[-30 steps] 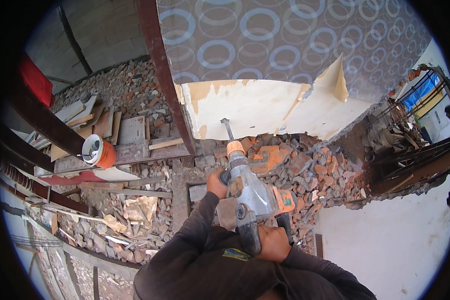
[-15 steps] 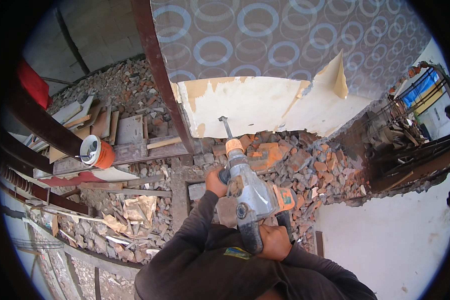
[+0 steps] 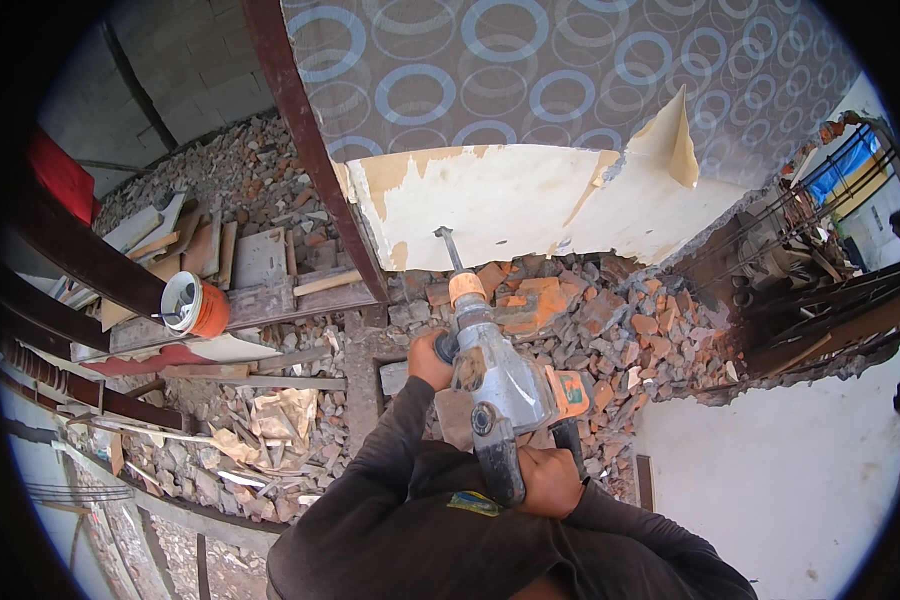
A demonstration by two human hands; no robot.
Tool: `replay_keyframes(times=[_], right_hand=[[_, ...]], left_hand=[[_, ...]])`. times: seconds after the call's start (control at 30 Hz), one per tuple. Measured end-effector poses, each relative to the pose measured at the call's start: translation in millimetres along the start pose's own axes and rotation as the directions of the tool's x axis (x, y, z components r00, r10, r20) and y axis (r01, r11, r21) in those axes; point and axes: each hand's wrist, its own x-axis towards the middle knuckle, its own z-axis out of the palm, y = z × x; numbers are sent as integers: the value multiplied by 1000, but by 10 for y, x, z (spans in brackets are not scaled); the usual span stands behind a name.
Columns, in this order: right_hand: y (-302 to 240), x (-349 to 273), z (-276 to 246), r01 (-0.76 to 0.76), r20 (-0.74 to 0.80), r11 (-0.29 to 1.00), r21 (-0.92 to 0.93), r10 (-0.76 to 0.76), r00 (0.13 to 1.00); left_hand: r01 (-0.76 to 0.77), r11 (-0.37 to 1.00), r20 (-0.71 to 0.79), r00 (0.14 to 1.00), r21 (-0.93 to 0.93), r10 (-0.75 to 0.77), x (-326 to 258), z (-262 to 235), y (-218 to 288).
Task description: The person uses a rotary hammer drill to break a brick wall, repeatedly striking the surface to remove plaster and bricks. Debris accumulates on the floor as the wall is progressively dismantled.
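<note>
A grey and orange demolition hammer [image 3: 505, 375] points away from me, held in both hands. My left hand [image 3: 430, 362] is closed around its side handle, close to the orange collar. At the back end, my right hand [image 3: 550, 482] grips the black rear handle; part of its fingers is hidden by the tool. The steel chisel bit [image 3: 450, 250] meets the bare cream lower part of the wall [image 3: 530, 205], where a small dark hole shows at its tip. Above that, patterned wallpaper [image 3: 530, 75] with blue rings still covers the wall, and a torn flap [image 3: 682, 145] curls off it.
Broken brick rubble [image 3: 610, 330] lies under the wall and around me. A dark red post [image 3: 315, 150] stands left of the work spot. Further left, an orange and white bucket [image 3: 195, 305] sits on a plank beside loose boards [image 3: 260, 260]. Bent rebar [image 3: 830, 190] hangs in the opening at right.
My view has shifted slightly, so the wall sits a little higher and further left. Both hands keep their hold, and the bit stays at the same spot on the wall.
</note>
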Motion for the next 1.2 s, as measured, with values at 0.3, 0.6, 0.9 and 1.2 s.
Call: replay_keyframes(times=[0.3, 0.6, 0.9, 1.2], right_hand=[[-10, 40, 5, 0, -5, 999, 52, 0, 1000], [-43, 78, 78, 11, -20, 997, 74, -9, 1000], [-60, 117, 125, 10, -52, 997, 81, -6, 999], [-18, 129, 101, 1, -17, 997, 78, 1, 1000]], left_hand=[[53, 996, 0, 999, 76, -53, 29, 51, -245], [46, 994, 11, 999, 97, -48, 54, -134, -88], [26, 983, -9, 1000, 181, -25, 71, -150, -178], [39, 980, 13, 999, 195, -42, 86, -121, -224]])
